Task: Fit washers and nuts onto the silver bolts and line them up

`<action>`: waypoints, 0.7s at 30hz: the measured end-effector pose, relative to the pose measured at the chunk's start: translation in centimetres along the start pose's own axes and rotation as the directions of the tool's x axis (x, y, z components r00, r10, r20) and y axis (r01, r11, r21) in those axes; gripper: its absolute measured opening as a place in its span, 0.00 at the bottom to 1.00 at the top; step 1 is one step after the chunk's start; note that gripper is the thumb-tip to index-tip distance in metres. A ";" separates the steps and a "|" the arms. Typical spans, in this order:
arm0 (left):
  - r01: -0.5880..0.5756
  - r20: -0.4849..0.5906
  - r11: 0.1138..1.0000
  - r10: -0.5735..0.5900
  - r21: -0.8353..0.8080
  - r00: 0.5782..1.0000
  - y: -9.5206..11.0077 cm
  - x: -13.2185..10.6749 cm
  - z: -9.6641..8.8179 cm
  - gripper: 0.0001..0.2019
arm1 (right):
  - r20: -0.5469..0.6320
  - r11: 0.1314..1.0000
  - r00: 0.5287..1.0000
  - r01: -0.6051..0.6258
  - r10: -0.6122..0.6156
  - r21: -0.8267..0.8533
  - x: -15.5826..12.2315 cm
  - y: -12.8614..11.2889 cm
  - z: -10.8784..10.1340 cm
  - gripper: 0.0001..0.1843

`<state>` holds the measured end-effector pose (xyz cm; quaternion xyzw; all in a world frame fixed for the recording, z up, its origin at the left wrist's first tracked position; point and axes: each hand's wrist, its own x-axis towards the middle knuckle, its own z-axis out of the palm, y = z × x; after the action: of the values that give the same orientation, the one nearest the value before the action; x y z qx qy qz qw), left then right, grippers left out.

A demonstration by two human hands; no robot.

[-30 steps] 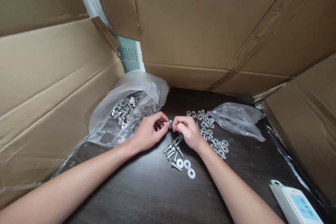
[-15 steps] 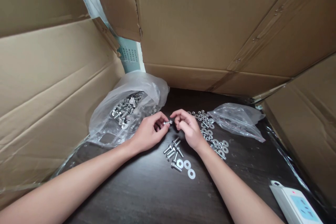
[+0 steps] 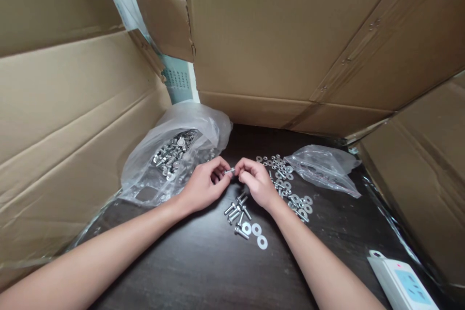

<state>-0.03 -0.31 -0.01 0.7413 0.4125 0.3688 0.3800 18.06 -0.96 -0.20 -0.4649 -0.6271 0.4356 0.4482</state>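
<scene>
Above the dark tabletop, a small silver bolt [image 3: 229, 171] lies level between my two hands. My left hand [image 3: 205, 184] is closed on one end of it, pinching with thumb and fingers. The fingertips of my right hand [image 3: 258, 184] are closed at the bolt's other end; whether a nut is there too is hidden by them. Just below the hands is a small heap of bolts [image 3: 237, 210], several of them, with flat washers [image 3: 262, 242] beside it. Right of my right hand, loose washers, nuts and bolts [image 3: 286, 185] are spread in a band.
An opened clear plastic bag [image 3: 212, 123] full of bolts stands at the left. Another clear bag [image 3: 325, 167] lies at the right. A white power strip [image 3: 399, 278] is near the front right. Cardboard walls [image 3: 261, 34] enclose the table [image 3: 203, 266] at the back and sides.
My right hand has come in to the left, and its fingertips now meet the end of the bolt. My left hand still holds the bolt. The whole view has shifted slightly.
</scene>
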 end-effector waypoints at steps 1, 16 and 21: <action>0.000 0.002 1.000 0.000 0.002 1.000 0.0 0.0 0.0 0.04 | 0.002 1.000 1.000 -0.001 0.001 -0.004 0.0 0.0 0.0 0.04; -0.021 0.011 1.000 0.021 0.007 1.000 0.0 0.1 -0.1 0.04 | -0.060 0.994 0.998 -0.007 0.000 -0.111 -0.1 0.2 0.5 0.06; -0.011 0.003 1.000 0.011 -0.005 1.000 -0.1 0.1 -0.1 0.06 | -0.059 0.992 0.998 -0.033 0.025 -0.125 0.1 0.2 0.4 0.08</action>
<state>-0.06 -0.19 -0.01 0.7431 0.4067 0.3708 0.3806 17.67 -0.88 -0.49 -0.5136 -0.6336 0.3881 0.4292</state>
